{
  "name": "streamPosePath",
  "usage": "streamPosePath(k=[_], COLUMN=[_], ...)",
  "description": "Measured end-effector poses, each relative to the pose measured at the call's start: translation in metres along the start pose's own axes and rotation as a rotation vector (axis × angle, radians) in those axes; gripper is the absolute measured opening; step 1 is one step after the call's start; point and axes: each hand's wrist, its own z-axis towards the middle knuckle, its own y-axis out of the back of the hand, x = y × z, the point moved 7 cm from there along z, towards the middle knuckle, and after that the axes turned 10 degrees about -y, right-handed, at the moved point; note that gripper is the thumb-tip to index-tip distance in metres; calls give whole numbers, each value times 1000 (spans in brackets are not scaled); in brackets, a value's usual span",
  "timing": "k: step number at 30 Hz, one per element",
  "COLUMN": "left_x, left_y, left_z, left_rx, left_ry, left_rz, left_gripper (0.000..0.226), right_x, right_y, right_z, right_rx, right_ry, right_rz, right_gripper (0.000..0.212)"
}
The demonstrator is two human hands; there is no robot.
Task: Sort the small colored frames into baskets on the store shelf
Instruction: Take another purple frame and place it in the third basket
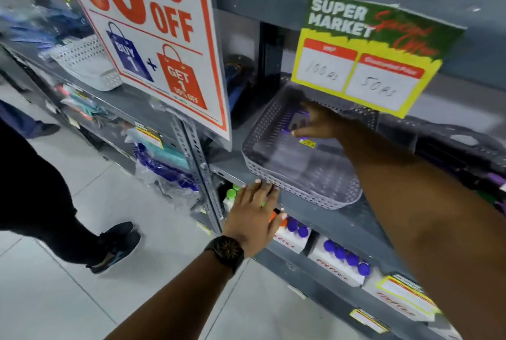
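A grey perforated basket sits on the grey shelf, its near corner hanging over the shelf edge. Inside it lies a clear-wrapped pack with a purple frame and a yellow sticker. My right hand reaches into the basket with its fingers spread over the purple frame; whether it grips the frame I cannot tell. My left hand, with a black watch on the wrist, lies flat and open against the shelf edge just below the basket's near corner.
A "50% OFF" sign hangs left of the basket and a "Super Market" price card above it. A dark basket stands to the right. Boxed purple-capped bottles fill the shelf below. A person's leg and shoe stand at left.
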Motion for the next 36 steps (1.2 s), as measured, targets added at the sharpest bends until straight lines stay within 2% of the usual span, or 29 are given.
streamPosePath(k=[4, 7, 11, 16, 19, 22, 24, 25, 26, 28, 31, 36], left_x=[-8, -20, -60, -143, -212, -273, -313, -328, -340, -369, -413, -468], left_y=[5, 3, -4, -6, -3, 2, 0, -4, -8, -17, -35, -61], left_z=[-3, -8, -6, 13, 26, 31, 29, 27, 25, 22, 24, 46], left_rx=[-44, -40, -30, 5, 12, -17, -39, -29, -24, -13, 53, 130], left_ry=[-15, -60, -166, -293, -374, -381, -398, -389, -366, -358, -462, -563], left_rz=[-6, -14, -56, -101, -108, -136, -121, -116, -114, -116, -94, -65], left_gripper=[55, 52, 51, 54, 58, 62, 60, 60, 62, 64, 63, 62], right_x=[-6, -6, -11, -39, -81, -133, -181, -200, -222, -271, -337, -441], right_y=[-11, -14, 8, 63, 100, 128, 137, 140, 144, 164, 187, 196], right_z=[15, 13, -17, -91, -159, -235, -289, -315, -338, -395, -464, -544], right_rx=[24, -33, -94, -233, -279, -297, -250, -216, -218, -333, -458, -333], right_ry=[-35, -65, -75, -74, -144, -159, -223, -259, -305, -427, -475, -670], right_rz=[39, 9, 33, 91, 150, 314, 430, 415, 392, 421, 305, 255], right_gripper=[113, 104, 107, 107, 106, 96, 71, 54, 48, 60, 91, 102])
